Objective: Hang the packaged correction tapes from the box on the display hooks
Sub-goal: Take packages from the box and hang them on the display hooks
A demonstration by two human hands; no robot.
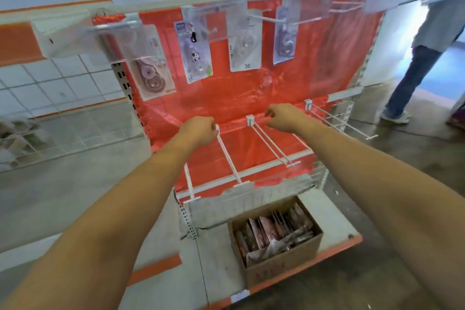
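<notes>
Left hand point(198, 131) grips forward-pointing hook point(229, 158).

Both bare forearms reach forward and up, nearly parallel. The left hand point(200, 128) is curled into a fist, knuckles up, its fingers point(211, 126) closed tightly. The right hand point(283, 117) hangs palm down, its fingers point(270, 114) loosely curled and pointing left.

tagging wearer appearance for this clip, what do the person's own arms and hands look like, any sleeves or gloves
Both arms are bare along all that shows, with no sleeves in view. The left hand and right hand wear no gloves. No watch, bracelet or ring is visible.
</notes>
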